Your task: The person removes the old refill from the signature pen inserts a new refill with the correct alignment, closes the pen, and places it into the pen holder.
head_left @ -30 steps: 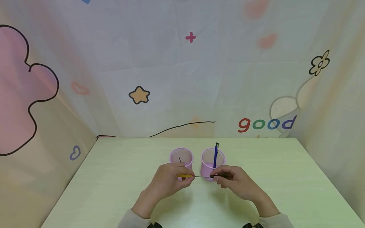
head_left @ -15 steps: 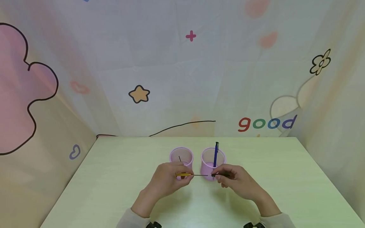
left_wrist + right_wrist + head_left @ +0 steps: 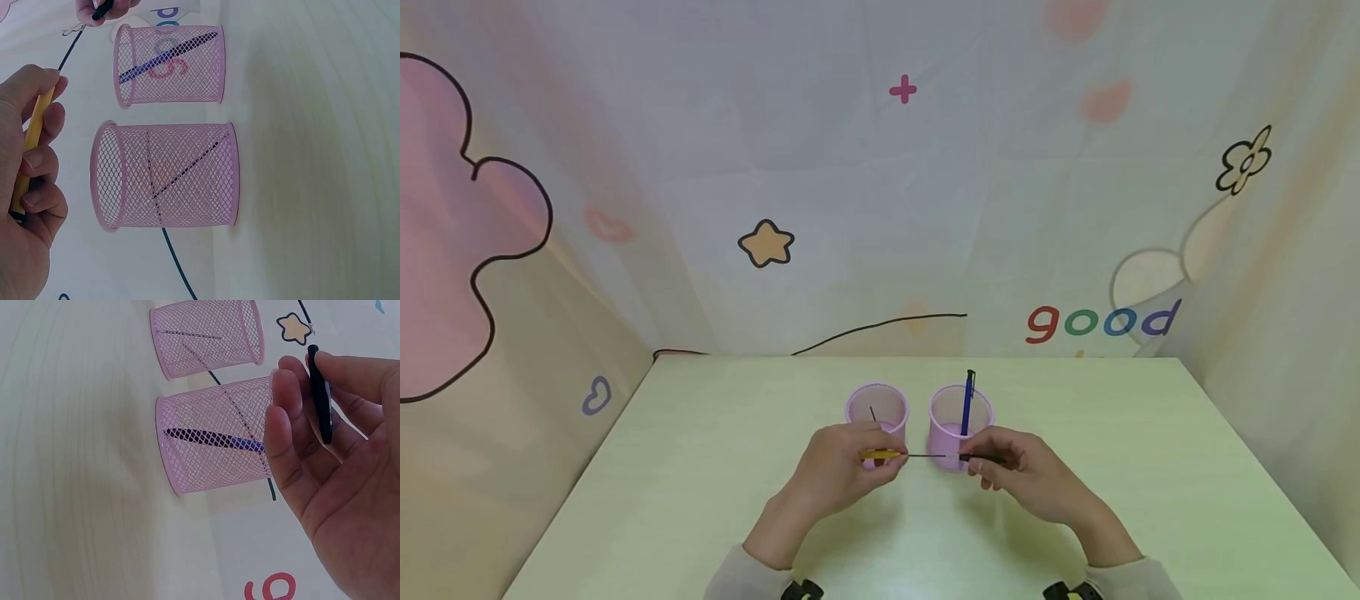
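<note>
In the head view my left hand [image 3: 842,462] grips a yellow pen barrel [image 3: 36,125], and a thin dark refill [image 3: 927,456] sticks out of its end to the right. Facing it, my right hand [image 3: 1030,477] pinches a black tapered pen part [image 3: 320,397] between thumb and fingers, the other fingers loosely bent. A small gap separates the refill's pale tip from the black part. Behind the hands stand two pink mesh cups. A thin dark stick [image 3: 873,414] leans in the left cup [image 3: 131,215]; the right cup [image 3: 940,450] holds a blue pen [image 3: 967,407] with a black clip.
The cups stand side by side on a pale wooden table [image 3: 662,500]. Behind and beside it hangs a printed cloth [image 3: 820,167] with a star, a flower and the word "good". Black-and-yellow devices [image 3: 802,590] show at both wrists.
My right hand has shifted slightly right and my left slightly left, so the space between refill tip and black part has widened. The whole head view has drifted a little upward.
</note>
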The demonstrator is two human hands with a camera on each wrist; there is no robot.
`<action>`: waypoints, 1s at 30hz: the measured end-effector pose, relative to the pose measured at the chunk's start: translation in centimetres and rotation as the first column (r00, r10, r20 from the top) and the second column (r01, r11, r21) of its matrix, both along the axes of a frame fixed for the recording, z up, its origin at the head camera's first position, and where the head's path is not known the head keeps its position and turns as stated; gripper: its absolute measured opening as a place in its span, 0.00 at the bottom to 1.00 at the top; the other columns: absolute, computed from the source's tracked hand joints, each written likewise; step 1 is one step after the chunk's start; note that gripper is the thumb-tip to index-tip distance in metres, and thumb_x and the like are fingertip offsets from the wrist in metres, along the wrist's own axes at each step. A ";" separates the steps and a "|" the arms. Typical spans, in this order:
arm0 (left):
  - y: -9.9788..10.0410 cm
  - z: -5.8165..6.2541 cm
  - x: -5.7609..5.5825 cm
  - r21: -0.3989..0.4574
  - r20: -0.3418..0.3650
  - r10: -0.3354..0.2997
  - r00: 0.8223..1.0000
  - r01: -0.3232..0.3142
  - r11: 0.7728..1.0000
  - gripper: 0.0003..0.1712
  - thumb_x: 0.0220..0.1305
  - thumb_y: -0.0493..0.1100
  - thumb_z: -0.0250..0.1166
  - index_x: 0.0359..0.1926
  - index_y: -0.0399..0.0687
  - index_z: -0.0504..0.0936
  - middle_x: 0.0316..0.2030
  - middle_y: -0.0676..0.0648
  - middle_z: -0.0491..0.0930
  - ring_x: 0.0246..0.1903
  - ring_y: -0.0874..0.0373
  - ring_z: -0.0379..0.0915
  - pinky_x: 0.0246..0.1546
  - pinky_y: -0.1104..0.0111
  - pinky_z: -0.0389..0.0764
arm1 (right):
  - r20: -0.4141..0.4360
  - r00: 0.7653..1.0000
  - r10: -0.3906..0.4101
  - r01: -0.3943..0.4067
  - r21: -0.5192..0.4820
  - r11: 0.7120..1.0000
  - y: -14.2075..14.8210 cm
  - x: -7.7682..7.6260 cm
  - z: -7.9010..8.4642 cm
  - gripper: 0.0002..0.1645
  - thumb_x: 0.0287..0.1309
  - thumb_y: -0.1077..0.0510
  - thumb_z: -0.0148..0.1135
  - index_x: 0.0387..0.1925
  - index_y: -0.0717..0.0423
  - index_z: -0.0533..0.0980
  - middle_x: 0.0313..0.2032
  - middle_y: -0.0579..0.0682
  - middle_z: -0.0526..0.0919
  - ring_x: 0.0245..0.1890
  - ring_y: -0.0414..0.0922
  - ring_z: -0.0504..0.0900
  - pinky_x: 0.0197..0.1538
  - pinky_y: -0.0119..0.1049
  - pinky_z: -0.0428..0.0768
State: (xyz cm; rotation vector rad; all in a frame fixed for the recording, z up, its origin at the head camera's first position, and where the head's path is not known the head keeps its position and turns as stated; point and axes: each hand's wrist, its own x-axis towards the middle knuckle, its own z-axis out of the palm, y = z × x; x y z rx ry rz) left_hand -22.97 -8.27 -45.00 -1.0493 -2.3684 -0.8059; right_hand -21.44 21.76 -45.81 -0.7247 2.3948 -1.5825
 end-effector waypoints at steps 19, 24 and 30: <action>-0.1 0.0 -0.1 0.016 0.016 -0.025 1.000 0.025 1.000 0.03 0.62 0.44 0.75 0.37 0.57 0.91 0.34 0.61 0.89 0.31 0.72 0.83 0.35 0.80 0.80 | -0.061 0.995 -0.075 0.082 0.128 0.988 0.3 0.2 -0.1 0.06 0.65 0.53 0.71 0.40 0.47 0.81 0.37 0.44 0.87 0.38 0.39 0.83 0.40 0.31 0.79; -0.1 -0.1 -0.1 0.023 0.011 -0.024 1.000 0.024 0.999 0.04 0.61 0.43 0.76 0.37 0.57 0.91 0.33 0.61 0.89 0.31 0.72 0.83 0.35 0.81 0.80 | -0.064 0.995 -0.072 0.081 0.148 0.986 0.4 0.2 -0.4 0.07 0.63 0.53 0.73 0.40 0.46 0.82 0.37 0.42 0.89 0.38 0.37 0.85 0.40 0.33 0.80; 0.0 -0.2 0.0 0.038 0.002 -0.029 1.000 0.029 0.999 0.03 0.61 0.44 0.76 0.36 0.57 0.91 0.32 0.61 0.89 0.30 0.69 0.84 0.34 0.80 0.79 | -0.049 0.997 -0.061 0.069 0.174 0.982 0.4 0.1 -1.1 0.05 0.64 0.52 0.72 0.38 0.45 0.83 0.38 0.45 0.91 0.38 0.36 0.85 0.41 0.32 0.80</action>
